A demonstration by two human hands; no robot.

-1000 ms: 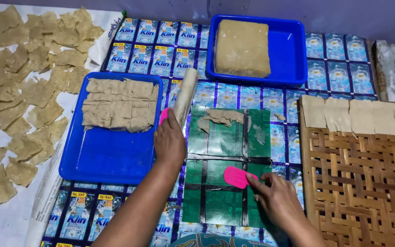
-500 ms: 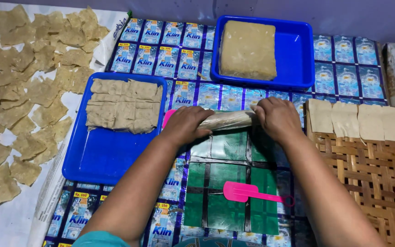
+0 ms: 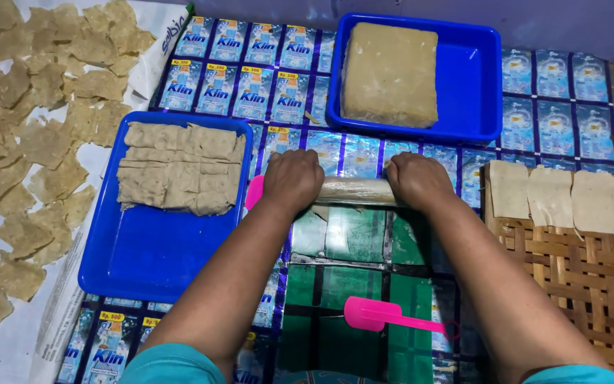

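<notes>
Both hands press down on a pale rolling pin (image 3: 353, 191) lying crosswise on a green sheet (image 3: 353, 274). My left hand (image 3: 293, 179) grips its left end and my right hand (image 3: 415, 180) its right end. A pink handle (image 3: 254, 193) pokes out beside my left hand. Whatever is under the pin is hidden, apart from a thin pale edge. A pink spatula (image 3: 385, 315) lies on the green sheet nearer to me.
A blue tray (image 3: 158, 249) at left holds cut dough squares (image 3: 179, 167). A second blue tray (image 3: 474, 107) at the back holds a dough block (image 3: 391, 75). Flat dough pieces (image 3: 30, 142) dry at far left. A woven bamboo mat (image 3: 577, 284) with dough sheets (image 3: 577, 199) is on the right.
A second ago my left hand held the pin upright and my right hand set down the pink spatula. Both hands then took the pin and have rolled it slightly away from me.
</notes>
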